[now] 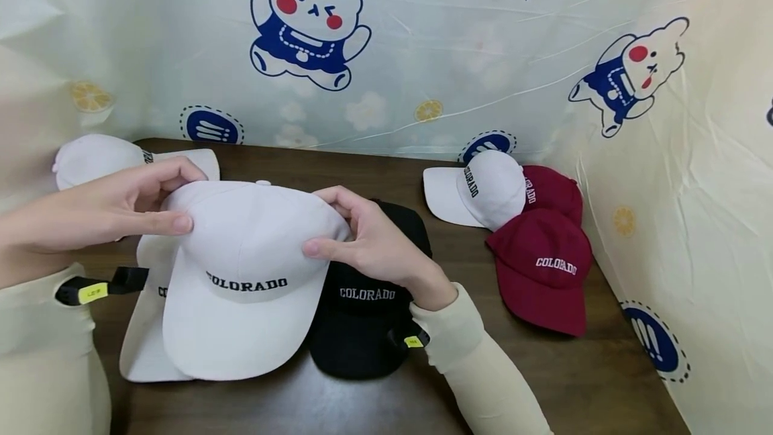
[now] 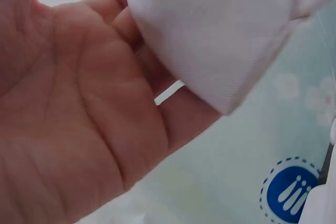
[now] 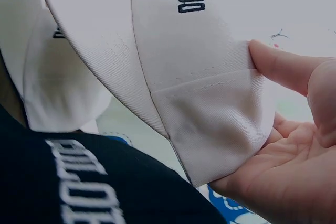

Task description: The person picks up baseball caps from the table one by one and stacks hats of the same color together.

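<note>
A white cap lettered COLORADO is held at the table's middle, brim toward me. My left hand grips its left side, thumb on the crown and fingers curled behind; the left wrist view shows the white cap lying against my fingers. My right hand pinches the right side of the crown, thumb on top; the right wrist view shows the white cap held by the thumb and fingers. Beneath it lie another white cap and a black COLORADO cap.
A white cap sits at the back left. At the right stand a white cap and two dark red caps. A printed plastic sheet walls the brown table at back and right.
</note>
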{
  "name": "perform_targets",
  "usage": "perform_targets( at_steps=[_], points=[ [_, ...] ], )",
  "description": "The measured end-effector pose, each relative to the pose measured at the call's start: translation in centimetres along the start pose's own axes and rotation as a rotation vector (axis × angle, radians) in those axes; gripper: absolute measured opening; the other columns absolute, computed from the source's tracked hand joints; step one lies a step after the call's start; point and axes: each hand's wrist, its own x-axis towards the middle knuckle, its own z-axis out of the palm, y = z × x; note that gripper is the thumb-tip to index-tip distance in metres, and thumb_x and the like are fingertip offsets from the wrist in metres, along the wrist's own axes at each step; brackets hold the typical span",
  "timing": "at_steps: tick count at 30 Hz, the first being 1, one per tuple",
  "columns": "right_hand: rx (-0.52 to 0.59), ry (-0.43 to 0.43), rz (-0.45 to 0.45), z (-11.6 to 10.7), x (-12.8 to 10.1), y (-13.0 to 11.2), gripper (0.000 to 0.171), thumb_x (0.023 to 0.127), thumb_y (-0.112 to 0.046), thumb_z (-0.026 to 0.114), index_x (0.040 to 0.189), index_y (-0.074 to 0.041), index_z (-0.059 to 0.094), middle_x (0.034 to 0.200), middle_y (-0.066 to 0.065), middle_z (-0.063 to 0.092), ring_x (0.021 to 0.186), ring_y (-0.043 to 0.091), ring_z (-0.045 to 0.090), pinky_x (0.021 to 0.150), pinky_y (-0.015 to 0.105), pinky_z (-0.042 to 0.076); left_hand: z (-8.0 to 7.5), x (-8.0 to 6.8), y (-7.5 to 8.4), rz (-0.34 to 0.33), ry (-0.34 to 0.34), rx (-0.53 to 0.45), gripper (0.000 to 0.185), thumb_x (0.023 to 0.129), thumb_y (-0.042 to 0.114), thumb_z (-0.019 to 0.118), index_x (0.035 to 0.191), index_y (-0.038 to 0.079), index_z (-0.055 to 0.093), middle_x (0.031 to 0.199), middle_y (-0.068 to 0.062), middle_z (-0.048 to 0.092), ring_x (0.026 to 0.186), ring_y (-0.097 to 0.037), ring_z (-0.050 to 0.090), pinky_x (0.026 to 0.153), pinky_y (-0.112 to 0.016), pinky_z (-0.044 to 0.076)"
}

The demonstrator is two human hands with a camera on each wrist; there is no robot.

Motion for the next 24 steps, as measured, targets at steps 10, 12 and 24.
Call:
perform_targets(
  at_steps=[10, 12, 24],
  points=[
    [-0.078, -0.048, 0.031, 1.7, 0.7, 0.7, 0.047, 0.098, -0.005, 0.077, 0.139, -0.009, 0.054, 0.132, 0.011, 0.067, 0.110, 0.013, 0.067, 0.094, 0.033, 0.060, -1.0, -1.8, -1.6, -0.221, -0.105, -0.033, 0.035, 0.106, 0.006, 0.062, 0.137, 0.020, 0.053, 0.127, -0.006, 0.064, 0.111, -0.023, 0.065, 0.082, -0.033, 0.057],
    [-0.093, -0.049, 0.038, 2.0, 1.0, 0.7, 0.048, 0.098, -0.006, 0.077, 0.140, -0.009, 0.053, 0.133, 0.010, 0.065, 0.111, 0.013, 0.066, 0.094, 0.032, 0.060, -1.3, -2.2, -1.9, -0.241, -0.103, -0.035, 0.035, 0.107, 0.007, 0.061, 0.138, 0.020, 0.053, 0.129, -0.006, 0.064, 0.110, -0.024, 0.066, 0.083, -0.033, 0.056],
    [-0.285, -0.059, 0.142, 3.8, 4.6, 0.7, 0.047, 0.102, -0.014, 0.073, 0.143, -0.008, 0.050, 0.139, 0.006, 0.059, 0.115, 0.010, 0.060, 0.092, 0.021, 0.054, -3.0, -3.6, -5.2, -0.181, -0.062, 0.027, 0.036, 0.106, -0.001, 0.058, 0.135, 0.019, 0.055, 0.126, -0.002, 0.066, 0.108, -0.017, 0.066, 0.082, -0.028, 0.058]
  ],
)
